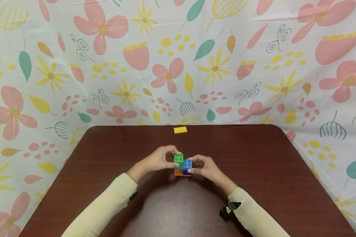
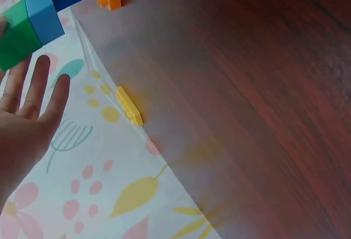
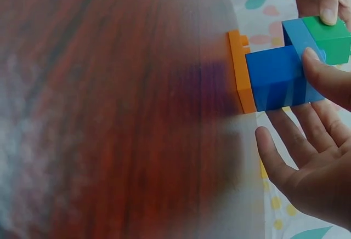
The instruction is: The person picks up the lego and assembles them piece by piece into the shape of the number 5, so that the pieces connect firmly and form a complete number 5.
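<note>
A small stack of toy building bricks stands mid-table between my hands. At its bottom lies a thin orange brick (image 1: 179, 173), with a dark blue brick (image 3: 274, 77) on its right part. A lighter blue brick (image 1: 188, 163) lies across the top, reaching left over the orange one. On that brick's left end sits a green brick (image 1: 178, 158). My left hand (image 1: 159, 159) pinches the green brick between thumb and fingers. From the right, my right hand (image 1: 207, 169) grips the blue bricks, its thumb in front and fingers behind.
A flat yellow brick (image 1: 180, 130) lies near the far edge of the dark brown table (image 1: 121, 141). Behind the table hangs a floral-patterned cloth (image 1: 172, 42). A black wrist device (image 1: 226, 212) shows at the right sleeve.
</note>
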A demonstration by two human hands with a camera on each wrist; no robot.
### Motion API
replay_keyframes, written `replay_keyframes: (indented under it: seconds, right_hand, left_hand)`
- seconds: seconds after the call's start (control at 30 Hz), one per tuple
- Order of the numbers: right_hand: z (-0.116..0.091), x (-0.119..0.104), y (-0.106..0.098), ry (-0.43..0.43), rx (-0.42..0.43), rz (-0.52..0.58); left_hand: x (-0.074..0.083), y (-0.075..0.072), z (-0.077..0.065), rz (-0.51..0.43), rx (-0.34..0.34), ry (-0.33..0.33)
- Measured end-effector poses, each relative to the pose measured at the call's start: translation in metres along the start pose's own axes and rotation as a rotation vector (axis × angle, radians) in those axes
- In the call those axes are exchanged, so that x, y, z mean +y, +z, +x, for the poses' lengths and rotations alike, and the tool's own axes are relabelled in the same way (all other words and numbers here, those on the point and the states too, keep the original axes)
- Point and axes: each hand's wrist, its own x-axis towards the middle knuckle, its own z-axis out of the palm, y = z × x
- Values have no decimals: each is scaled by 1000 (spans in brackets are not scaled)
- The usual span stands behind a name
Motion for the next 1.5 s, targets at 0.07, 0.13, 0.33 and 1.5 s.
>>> replay_keyframes:
  seconds: [0.07, 0.13, 0.33, 1.5]
  right_hand:
    - [0, -1, 0, -1, 1, -4]
    - [0, -2, 0, 2, 4, -9]
    - [-4, -10, 3, 12, -3, 4]
    - [0, -3, -3, 44, -28, -34]
  left_hand:
    - [-1, -1, 1, -3, -1, -11]
    - [-1, -1, 2, -9, -6, -28]
    - [4, -1, -1, -34, 2, -48]
    - [-16, 39, -15, -602, 304, -291]
